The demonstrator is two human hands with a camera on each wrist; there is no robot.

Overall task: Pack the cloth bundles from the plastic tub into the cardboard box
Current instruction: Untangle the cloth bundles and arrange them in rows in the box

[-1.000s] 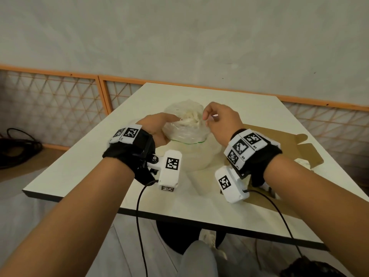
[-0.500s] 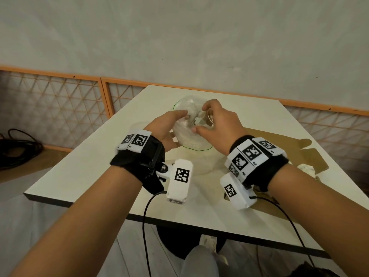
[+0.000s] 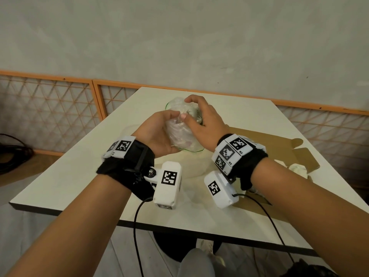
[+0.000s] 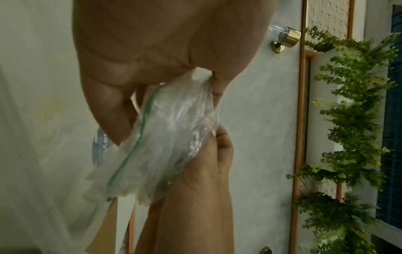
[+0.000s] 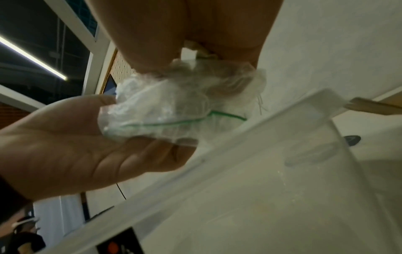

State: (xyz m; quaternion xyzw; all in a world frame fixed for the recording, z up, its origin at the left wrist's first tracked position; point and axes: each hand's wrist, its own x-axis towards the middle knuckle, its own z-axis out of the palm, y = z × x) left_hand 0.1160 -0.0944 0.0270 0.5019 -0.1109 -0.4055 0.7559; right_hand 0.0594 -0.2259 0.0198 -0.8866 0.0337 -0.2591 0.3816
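Observation:
A clear plastic zip bag [image 3: 179,134] with a green seal line holds a pale cloth bundle. Both hands hold it in the air above the translucent plastic tub [image 3: 190,166]. My left hand [image 3: 159,134] cups the bag from below and the left, thumb on top. My right hand [image 3: 201,124] curls over its top and right side. The left wrist view shows the crumpled bag [image 4: 167,137] squeezed between both palms. In the right wrist view the bag [image 5: 174,110] hangs just above the tub's rim [image 5: 239,147]. The brown cardboard box [image 3: 259,140] lies open on the table to the right.
The white table [image 3: 79,172] stands against an orange-framed lattice fence [image 3: 50,108]. Pale cloth bundles [image 3: 297,168] lie on the cardboard at the right. Black cables hang from both wrist cameras over the near table edge [image 3: 179,226].
Both hands have lifted the bagged bundle higher and away from the tub. The right hand has gone from pinching the bag's top to wrapping over its side.

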